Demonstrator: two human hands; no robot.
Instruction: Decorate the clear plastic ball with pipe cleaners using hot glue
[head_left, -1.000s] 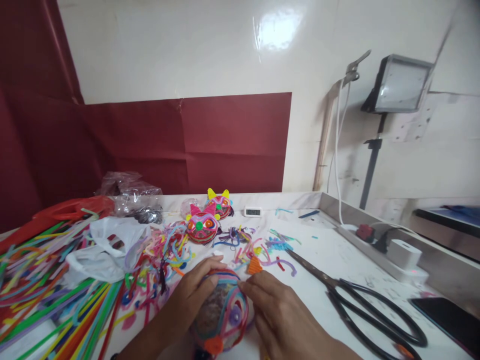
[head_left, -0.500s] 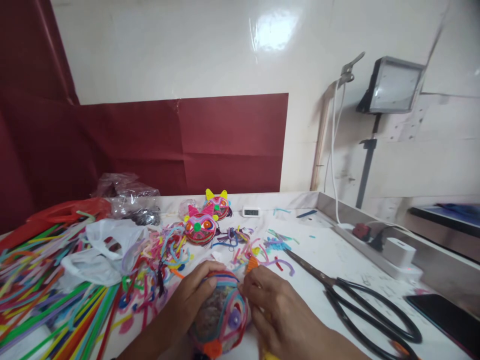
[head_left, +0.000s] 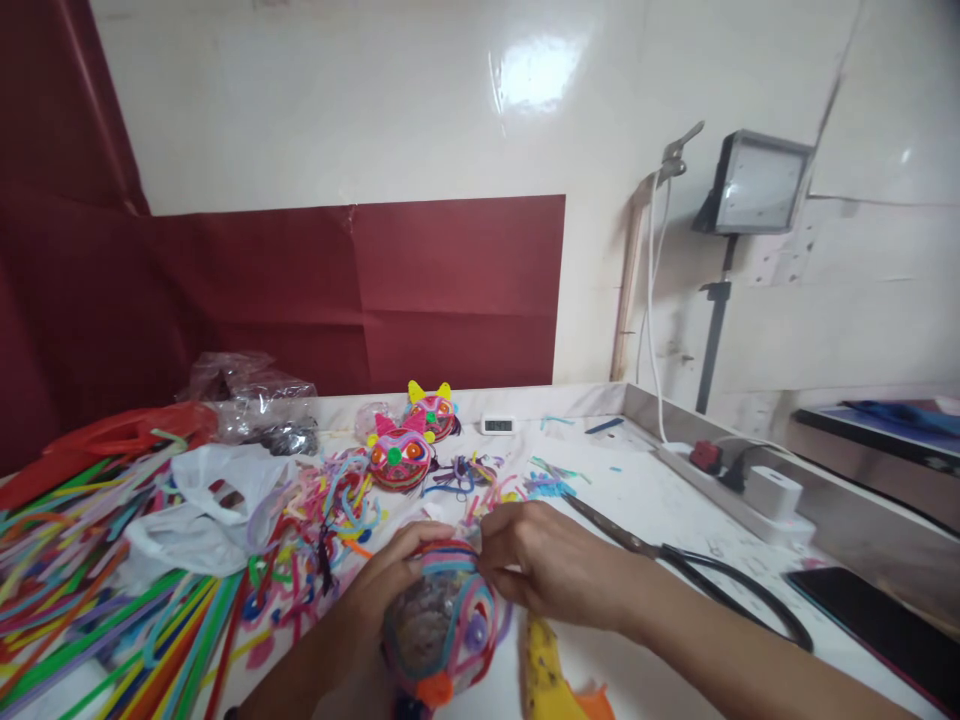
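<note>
My left hand [head_left: 390,580] is wrapped round the upper left side of a clear round ball [head_left: 427,625] decorated with coloured pipe cleaners. It bears a purple bead eye [head_left: 475,634] and an orange nose [head_left: 435,688]. At the ball's upper right edge, my right hand [head_left: 536,560] is closed in a pinch; whatever lies between the fingertips is hidden. Below that hand, a yellow glue gun [head_left: 544,665] with an orange trigger lies on the table. Two finished-looking cat faces stand further back, one with pink ears [head_left: 401,455], one with yellow ears [head_left: 433,412].
Bundles of pipe cleaners [head_left: 180,640], a white plastic bag [head_left: 199,520] and loose cut pieces [head_left: 330,500] cover the left side. On the right are large scissors [head_left: 675,565], a phone [head_left: 870,620] and a power strip [head_left: 780,530]. A small digital clock [head_left: 496,425] stands behind.
My right hand has risen and turned flatter, uncovering the glue gun below. An orange ridged piece seen at its fingers before is now out of sight. My left hand still holds the ball.
</note>
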